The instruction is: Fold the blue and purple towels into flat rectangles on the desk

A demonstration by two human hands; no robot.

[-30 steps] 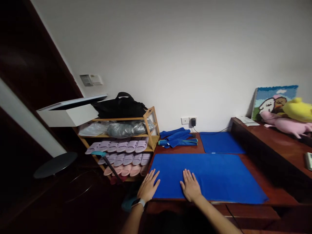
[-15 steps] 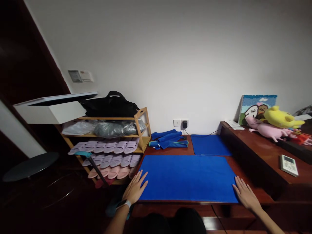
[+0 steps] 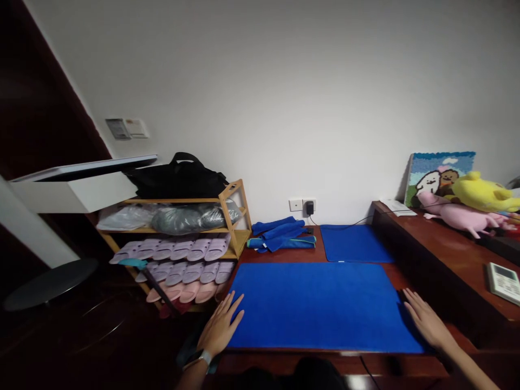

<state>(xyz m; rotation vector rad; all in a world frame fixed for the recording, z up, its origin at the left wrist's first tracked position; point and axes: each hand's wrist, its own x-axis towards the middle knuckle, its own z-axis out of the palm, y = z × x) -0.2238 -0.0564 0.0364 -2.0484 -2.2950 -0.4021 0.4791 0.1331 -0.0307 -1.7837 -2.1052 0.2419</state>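
Observation:
A blue cloth (image 3: pixel 317 306) lies spread flat on the reddish-brown table. My left hand (image 3: pixel 221 325) rests on its left edge, fingers stretched out and apart, with a watch on the wrist. At the opposite side, my right hand (image 3: pixel 424 317) lies flat along the right edge, fingers extended. Neither hand grips anything. Behind the spread cloth is a smaller, flat blue cloth (image 3: pixel 353 244). To the left of that one, several crumpled or rolled blue cloths (image 3: pixel 280 235) lie in a pile by the wall.
At left stands a wooden rack (image 3: pixel 233 216) with slippers (image 3: pixel 182 247), a black bag (image 3: pixel 179 179) and a white box (image 3: pixel 77 192). A raised ledge (image 3: pixel 447 254) on the right carries plush toys (image 3: pixel 459 211) and a remote (image 3: pixel 504 281). A charger (image 3: pixel 310 207) is plugged into the wall.
My right hand has moved outward to the right, and the cloth's near right corner now reaches farther right. My left hand stays at the left edge. The view has shifted slightly.

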